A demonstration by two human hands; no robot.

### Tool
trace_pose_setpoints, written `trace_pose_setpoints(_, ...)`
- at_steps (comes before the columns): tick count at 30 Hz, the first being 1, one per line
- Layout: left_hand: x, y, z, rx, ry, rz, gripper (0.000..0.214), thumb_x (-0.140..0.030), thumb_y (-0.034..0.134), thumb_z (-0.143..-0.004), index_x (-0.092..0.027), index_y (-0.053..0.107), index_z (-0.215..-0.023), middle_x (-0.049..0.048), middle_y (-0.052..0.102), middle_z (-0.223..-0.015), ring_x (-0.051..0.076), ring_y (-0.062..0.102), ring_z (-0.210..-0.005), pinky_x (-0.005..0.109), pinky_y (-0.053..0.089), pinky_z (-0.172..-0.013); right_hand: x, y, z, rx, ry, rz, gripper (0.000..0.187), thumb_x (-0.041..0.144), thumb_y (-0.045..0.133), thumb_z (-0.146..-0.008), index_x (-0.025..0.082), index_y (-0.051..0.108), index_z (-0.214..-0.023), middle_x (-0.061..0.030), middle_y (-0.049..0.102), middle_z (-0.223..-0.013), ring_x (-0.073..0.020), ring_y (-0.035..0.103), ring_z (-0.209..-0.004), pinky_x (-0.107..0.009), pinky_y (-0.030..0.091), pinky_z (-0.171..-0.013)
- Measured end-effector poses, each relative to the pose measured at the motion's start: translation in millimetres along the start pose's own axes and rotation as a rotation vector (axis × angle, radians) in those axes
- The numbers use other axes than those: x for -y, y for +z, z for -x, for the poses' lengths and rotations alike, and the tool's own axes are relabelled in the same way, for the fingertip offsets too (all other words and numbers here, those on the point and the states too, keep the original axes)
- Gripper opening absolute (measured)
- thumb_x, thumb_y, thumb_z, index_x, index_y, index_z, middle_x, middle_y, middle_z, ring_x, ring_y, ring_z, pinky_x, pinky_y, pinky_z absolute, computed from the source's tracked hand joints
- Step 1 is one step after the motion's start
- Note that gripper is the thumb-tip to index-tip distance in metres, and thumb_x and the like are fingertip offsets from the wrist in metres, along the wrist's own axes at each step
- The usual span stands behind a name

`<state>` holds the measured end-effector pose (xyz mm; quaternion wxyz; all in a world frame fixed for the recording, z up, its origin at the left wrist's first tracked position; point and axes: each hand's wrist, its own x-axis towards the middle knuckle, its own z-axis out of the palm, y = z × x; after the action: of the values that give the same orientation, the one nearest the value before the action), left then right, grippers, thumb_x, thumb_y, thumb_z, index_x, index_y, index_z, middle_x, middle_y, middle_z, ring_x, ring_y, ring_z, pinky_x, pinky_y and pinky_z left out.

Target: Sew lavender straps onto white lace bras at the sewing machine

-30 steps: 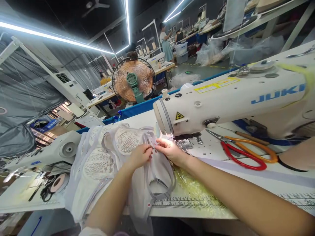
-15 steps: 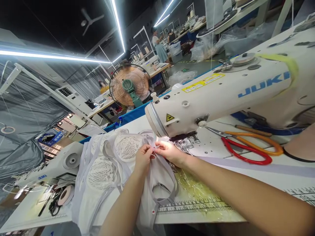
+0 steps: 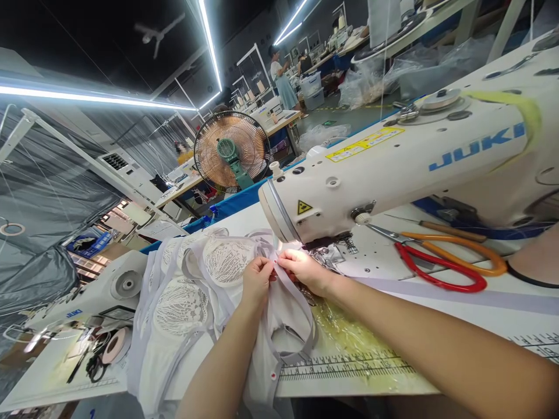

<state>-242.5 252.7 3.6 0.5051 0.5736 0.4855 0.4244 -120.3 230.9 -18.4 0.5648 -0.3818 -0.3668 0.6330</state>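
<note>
Head view of a sewing station. A heap of white garments [image 3: 183, 302], built from openwork lace panels and smooth, soft fabric, lies on the pale, flat desk [image 3: 437, 308] to the left of a cream enamelled sewing machine [image 3: 393, 169] with a long rounded arm and blue lettering. A narrow grey elastic strap [image 3: 308, 319] runs out of the heap in a flat band and loops back on itself near the desk's front edge, just above a printed ruler scale [image 3: 345, 368] and beside a crinkled sheet of clear, yellowish film [image 3: 349, 340]. The left hand [image 3: 257, 279] and the right hand [image 3: 303, 270] meet at the strap's upper end, just in front of the lamp-lit needle area of the machine. The left fingers [image 3: 263, 269] and the right fingers [image 3: 286, 263] are closed, thumb against forefinger, and pinch the strap between them; the two sets of fingertips almost touch. Both forearms are bare and reach forward from the lower edge of the picture. The left wrist lies over the garments, and the right forearm crosses the film at a slant. Large scissors [image 3: 441, 265] with red and orange loop handles lie flat on the desk under the machine's arm, well apart from the hands. A round wire-caged fan [image 3: 231, 151] stands behind the desk.
</note>
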Motion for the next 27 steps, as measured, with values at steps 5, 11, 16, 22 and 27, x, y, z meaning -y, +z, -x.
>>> trace_pose_setpoints(5, 1.2, -1.0, -0.5, 0.015, -0.02, 0.016, 0.017, -0.028, 0.065, -0.059, -0.016, 0.053, -0.055, -0.0045, 0.048, -0.051, 0.007, 0.043, -0.048, 0.02, 0.035, -0.049, 4.9, 0.5, 1.9, 0.001, 0.041, -0.027, 0.017, 0.027, 0.06, -0.065, 0.018, 0.046, -0.06, 0.0071, 0.042, -0.046, -0.0075, 0.039, -0.044, -0.02, 0.028, -0.043)
trace_pose_setpoints(11, 0.1, -0.1, -0.6, 0.038, -0.073, 0.067, 0.02, -0.03, 0.067, -0.058, -0.016, 0.053, -0.056, -0.0041, 0.049, -0.052, 0.007, 0.044, -0.048, 0.02, 0.034, -0.049, 6.8, 1.0, 2.3, -0.013, 0.07, -0.056, 0.017, 0.025, 0.061, -0.064, 0.018, 0.046, -0.06, 0.0071, 0.042, -0.046, -0.007, 0.04, -0.043, -0.02, 0.03, -0.042)
trace_pose_setpoints(16, 0.3, 0.1, -1.0, 0.064, -0.118, 0.109, 0.023, -0.031, 0.069, -0.056, -0.015, 0.054, -0.057, -0.0034, 0.051, -0.053, 0.007, 0.046, -0.049, 0.02, 0.036, -0.05, 6.3, 0.8, 1.9, -0.03, 0.095, -0.066, 0.017, 0.022, 0.06, -0.065, 0.018, 0.045, -0.06, 0.0072, 0.044, -0.046, -0.0063, 0.04, -0.043, -0.019, 0.031, -0.042)
trace_pose_setpoints(22, -0.2, 0.2, -0.6, 0.065, -0.131, 0.133, 0.025, -0.032, 0.072, -0.054, -0.014, 0.055, -0.059, -0.0025, 0.053, -0.055, 0.008, 0.048, -0.051, 0.021, 0.037, -0.05, 8.0, -0.1, 2.0, -0.018, 0.116, -0.076, 0.016, 0.021, 0.059, -0.067, 0.017, 0.044, -0.062, 0.0071, 0.045, -0.047, -0.0063, 0.041, -0.044, -0.019, 0.031, -0.044)
trace_pose_setpoints(27, 0.3, -0.6, -0.9, 0.071, -0.138, 0.143, 0.026, -0.033, 0.074, -0.053, -0.014, 0.056, -0.059, -0.0028, 0.053, -0.054, 0.007, 0.047, -0.05, 0.02, 0.037, -0.05, 7.0, -1.4, 0.5, -0.01, 0.13, -0.073, 0.016, 0.021, 0.06, -0.068, 0.018, 0.045, -0.062, 0.0072, 0.044, -0.047, -0.0067, 0.041, -0.044, -0.019, 0.03, -0.044)
